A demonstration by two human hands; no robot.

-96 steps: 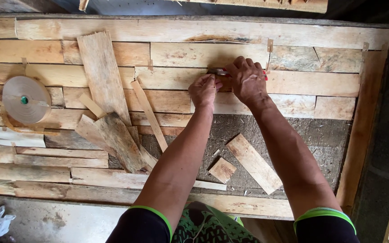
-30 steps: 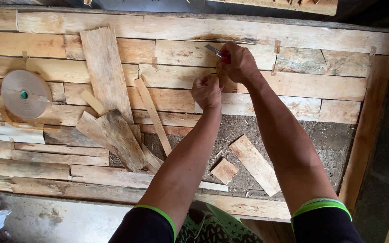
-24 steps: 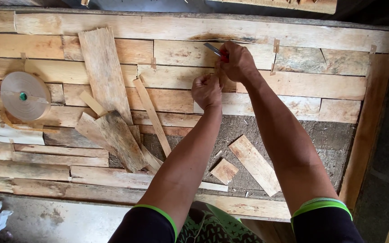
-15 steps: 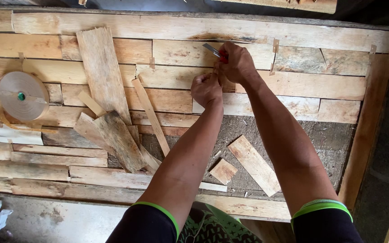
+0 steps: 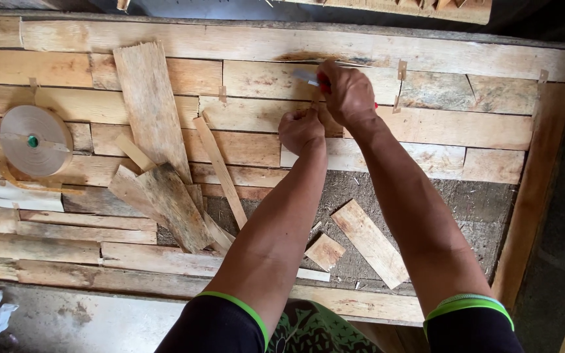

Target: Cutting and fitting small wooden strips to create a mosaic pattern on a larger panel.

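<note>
Right hand (image 5: pixel 348 95) tight around a red knife (image 5: pixel 310 78), upper middle; left hand (image 5: pixel 302 131) curled shut just below, pressing wood planks (image 5: pixel 256 82).

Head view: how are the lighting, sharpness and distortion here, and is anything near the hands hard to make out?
Head view: even daylight, no glare, soft shadows only; wood grain on the plank panel is sharp; edges bow slightly from the wide lens; top right corner falls dark; the small red-and-grey tool in the right hand is mostly hidden; the left hand is clear.
</note>
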